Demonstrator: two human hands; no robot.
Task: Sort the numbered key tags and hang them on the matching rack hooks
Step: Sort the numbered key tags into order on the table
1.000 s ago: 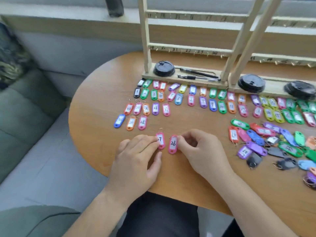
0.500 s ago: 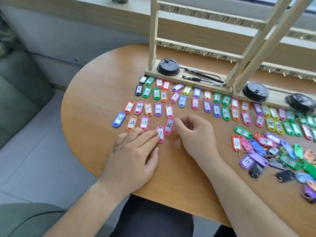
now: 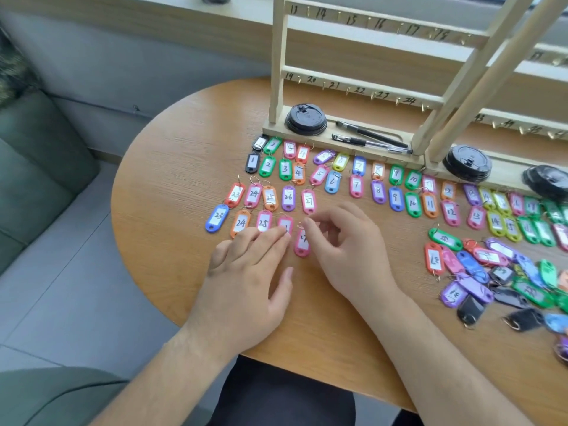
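Note:
Two pink key tags lie at the table's front. My left hand [image 3: 249, 272] lies flat, and its straight fingertips press on the left pink tag [image 3: 285, 223], whose number they hide. My right hand [image 3: 347, 250] has curled fingers, with thumb and forefinger pinching the ring of the right pink tag [image 3: 302, 243], marked 27 as far as I can read. Just beyond, sorted tags [image 3: 289, 196] numbered 23 to 27 lie in two rows. Behind them stands the wooden rack [image 3: 278, 56] with numbered hooks.
Paired tags from 1 upward [image 3: 356, 186] run along the rack's base. A loose heap of tags [image 3: 491, 272] lies at the right. Black cup lids [image 3: 305, 118] and two pens [image 3: 368, 138] sit on the base. A grey sofa [image 3: 37, 167] stands left of the round table [image 3: 172, 167].
Both hands slid the two pink tags away from me, up to the rows of 23 to 27. The left tag now lies just right of the lower 25. The view dipped closer.

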